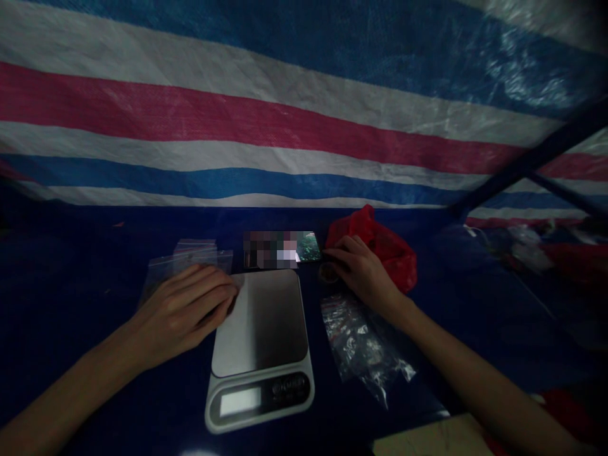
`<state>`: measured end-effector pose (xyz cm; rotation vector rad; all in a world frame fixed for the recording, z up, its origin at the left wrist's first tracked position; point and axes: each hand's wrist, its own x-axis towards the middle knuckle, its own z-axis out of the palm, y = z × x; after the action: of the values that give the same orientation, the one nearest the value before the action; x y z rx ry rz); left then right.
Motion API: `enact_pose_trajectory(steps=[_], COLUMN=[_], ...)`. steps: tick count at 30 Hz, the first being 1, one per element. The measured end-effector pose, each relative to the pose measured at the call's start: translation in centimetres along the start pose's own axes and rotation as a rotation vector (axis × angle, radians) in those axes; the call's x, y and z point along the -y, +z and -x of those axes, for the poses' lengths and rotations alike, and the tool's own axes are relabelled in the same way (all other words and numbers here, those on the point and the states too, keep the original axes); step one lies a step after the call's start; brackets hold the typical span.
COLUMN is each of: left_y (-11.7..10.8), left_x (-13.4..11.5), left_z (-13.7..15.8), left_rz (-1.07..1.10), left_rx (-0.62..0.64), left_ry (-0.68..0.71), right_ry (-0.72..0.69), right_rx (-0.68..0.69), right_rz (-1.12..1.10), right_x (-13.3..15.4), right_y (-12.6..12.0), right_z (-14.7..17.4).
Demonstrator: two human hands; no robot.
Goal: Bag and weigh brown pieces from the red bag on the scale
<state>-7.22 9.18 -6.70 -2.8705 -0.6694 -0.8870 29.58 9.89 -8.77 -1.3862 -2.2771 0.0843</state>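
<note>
A kitchen scale (266, 323) with a metal plate and a lit display lies in front of me. My left hand (190, 307) rests at the plate's upper left edge, fingers curled together; whatever is in them is hidden. Under and behind it are clear zip bags (161, 269). My right hand (356, 263) reaches beside a red plastic bag (396, 256), its fingers stretched left with the thumb apart. Close below its fingertips sits a small round object (327, 273), too dark to name. A pile of clear zip bags (358, 345) lies below my right wrist.
Behind the scale a phone (308, 246) with a lit screen lies on the dark blue surface (109, 228). Striped tarpaulin (237, 120) hangs across the back. A dark frame bar (513, 158) slants at the right. A pale flat item (432, 437) is at the front edge.
</note>
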Motion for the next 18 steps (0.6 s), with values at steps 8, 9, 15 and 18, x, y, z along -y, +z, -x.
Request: enact_pose_trajectory(steps=[8,9,15,18], left_y=[0.2,0.2,0.1,0.1], left_x=[-0.1,-0.1,-0.1,-0.1], left_z=[0.2,0.2,0.1,0.2], left_rz=[0.010,0.008,-0.009,-0.025], left_rx=[0.001,0.001,0.000,0.000], left_ry=[-0.013,-0.016,-0.005,-0.004], right_ry=[0.046,0.039,-0.112,-0.090], right_rx=[-0.148,-0.168,0.043,0.014], right_rz=[-0.105,-0.153,-0.367,-0.335], right_x=[-0.3,0.0,1.1,0.5], right_y=[-0.9,-1.6,-4.5,-4.0], right_z=[-0.5,-0.5,-0.3,-0.7])
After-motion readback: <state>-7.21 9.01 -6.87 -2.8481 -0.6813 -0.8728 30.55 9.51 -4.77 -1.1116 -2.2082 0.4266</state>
